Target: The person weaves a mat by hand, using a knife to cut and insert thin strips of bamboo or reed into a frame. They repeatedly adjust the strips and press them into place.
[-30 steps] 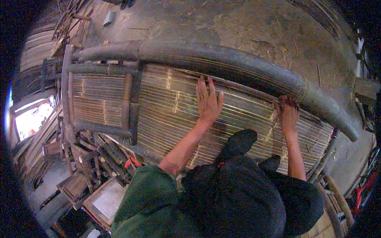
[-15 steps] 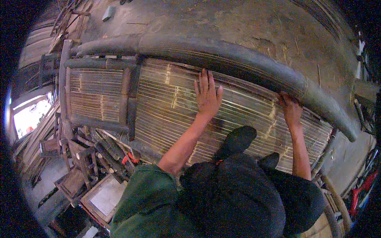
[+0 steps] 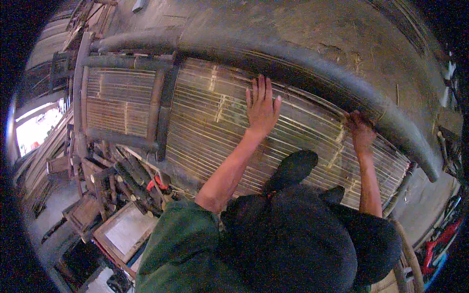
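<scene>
Across the middle lies a long seat-like panel of narrow bamboo slats point(image 3: 205, 141), bordered on its far side by a thick dark bamboo pole point(image 3: 273, 58). My left hand point(image 3: 263, 110) rests flat on the slats with its fingers stretched toward that far edge; it holds nothing. Farther right, my right hand point(image 3: 361, 132) has its fingers bent and closed at the panel's far edge, close beside the pole. What lies between those fingers is hidden. A dark shoe point(image 3: 293, 168) is over the slats between my two arms.
A smaller framed slat panel point(image 3: 119, 100) adjoins on the left. Below it are a pile of cut bamboo pieces point(image 3: 132, 183), a red object point(image 3: 156, 183) and a wood-framed pale panel point(image 3: 124, 232). Bare floor point(image 3: 303, 22) stretches beyond the pole. Red and blue items point(image 3: 439, 244) lie far right.
The view has shifted slightly. My left hand has slid a little to the right along the slats, still flat. My right hand stays at the far edge with fingers bent.
</scene>
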A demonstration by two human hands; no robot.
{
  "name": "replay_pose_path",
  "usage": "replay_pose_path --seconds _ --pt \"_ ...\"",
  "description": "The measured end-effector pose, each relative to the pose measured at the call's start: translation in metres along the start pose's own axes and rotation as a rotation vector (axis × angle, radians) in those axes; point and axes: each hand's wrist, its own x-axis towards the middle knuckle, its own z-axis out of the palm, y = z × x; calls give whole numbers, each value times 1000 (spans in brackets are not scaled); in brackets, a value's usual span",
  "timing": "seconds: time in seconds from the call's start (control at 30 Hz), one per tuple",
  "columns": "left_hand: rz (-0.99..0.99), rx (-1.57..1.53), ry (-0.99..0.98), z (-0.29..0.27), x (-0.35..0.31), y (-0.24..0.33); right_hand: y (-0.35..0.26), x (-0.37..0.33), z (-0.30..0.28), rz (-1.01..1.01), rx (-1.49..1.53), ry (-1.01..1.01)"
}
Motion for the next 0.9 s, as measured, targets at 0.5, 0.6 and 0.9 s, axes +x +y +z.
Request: replay_pose_path --seconds 0.5,0.6,0.9 --pt "134 170 -71 14 2 -26 -22 -27 0 -132 2 78" --pt "139 149 -57 17 5 -19 -1 -35 28 -197 -65 104" --pt "293 -105 -170 6 -11 72 -3 -30 24 -205 -104 -40"
